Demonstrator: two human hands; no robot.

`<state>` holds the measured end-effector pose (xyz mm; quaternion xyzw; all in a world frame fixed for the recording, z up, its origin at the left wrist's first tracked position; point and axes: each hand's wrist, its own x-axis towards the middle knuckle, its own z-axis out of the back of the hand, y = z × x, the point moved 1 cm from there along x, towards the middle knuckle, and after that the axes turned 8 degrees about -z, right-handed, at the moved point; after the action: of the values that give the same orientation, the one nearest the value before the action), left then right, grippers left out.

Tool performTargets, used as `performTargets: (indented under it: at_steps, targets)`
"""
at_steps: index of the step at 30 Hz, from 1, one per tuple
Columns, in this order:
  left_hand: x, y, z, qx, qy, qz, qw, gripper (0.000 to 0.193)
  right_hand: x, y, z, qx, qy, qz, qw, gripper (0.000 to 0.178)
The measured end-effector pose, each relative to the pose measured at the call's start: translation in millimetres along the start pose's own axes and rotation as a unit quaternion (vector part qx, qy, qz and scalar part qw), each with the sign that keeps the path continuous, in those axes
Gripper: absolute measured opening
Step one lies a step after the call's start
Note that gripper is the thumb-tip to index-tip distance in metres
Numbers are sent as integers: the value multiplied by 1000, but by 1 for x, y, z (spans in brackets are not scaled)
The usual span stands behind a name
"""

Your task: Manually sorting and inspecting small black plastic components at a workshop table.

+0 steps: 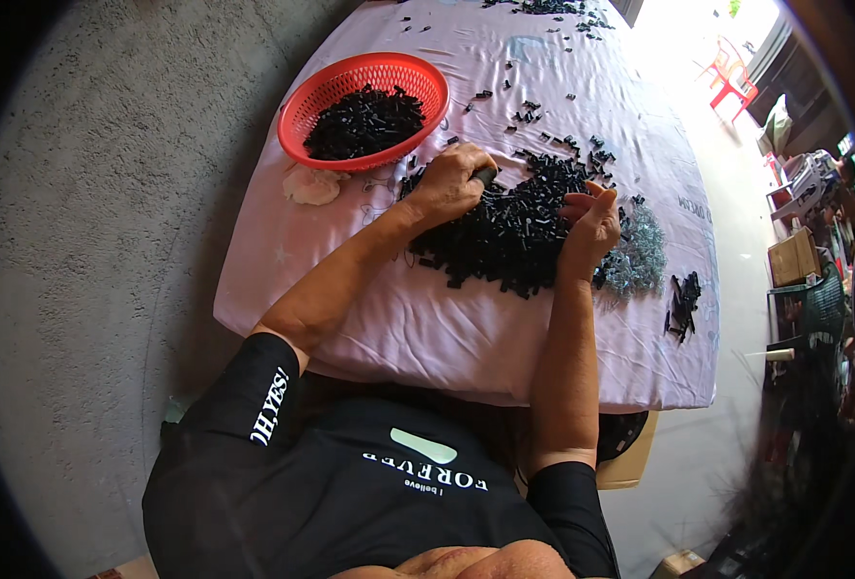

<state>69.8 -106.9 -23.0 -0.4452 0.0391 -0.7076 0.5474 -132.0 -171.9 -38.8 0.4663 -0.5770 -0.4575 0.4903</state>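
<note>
A wide heap of small black plastic pieces [509,236] lies on the pink cloth in front of me. At its upper left edge is my left hand [449,183], its fingers closed, with something dark showing at the thumb and fingertips. My right hand [593,227] is over the heap's right side, palm turned inward and fingers bent together; what they pinch, if anything, is too small to make out. Beside this hand sits a loose pile of thin silvery-grey metal bits [643,253]. A red plastic basket [297,125] up left holds many more black pieces [369,121].
The pink cloth [389,338] covers the whole table. Black pieces lie scattered toward its far end, and a small group of longer black pieces [683,304] rests near the right edge. A rough grey wall [109,193] stands left; a red chair [731,82] and piled household things are right.
</note>
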Motion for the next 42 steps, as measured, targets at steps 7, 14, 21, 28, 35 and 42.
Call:
performTargets:
  at_steps: [7,14,21,28,35,42]
  targets:
    - [32,13,-36,48,119,-36,991,20,5,-5,3,19,-40,30,999,49]
    - [42,22,-37,103,215,-27,971,21,2,-4,-6,31,38,9,999,56]
    - [22,14,-1,55,228,-27,972,17,-5,-4,-10,-6,151,-4,989,60]
    - [-25,-10,16,-3,83,-92,992,12,-9,0,-11,-52,164,25,985,63]
    - [-48,-34,16,-45,40,-154,986,22,-18,7,-14,-57,185,27,981,62]
    - [-4,-14,-1,33,67,-91,993,21,-12,7,-8,7,143,7,990,55]
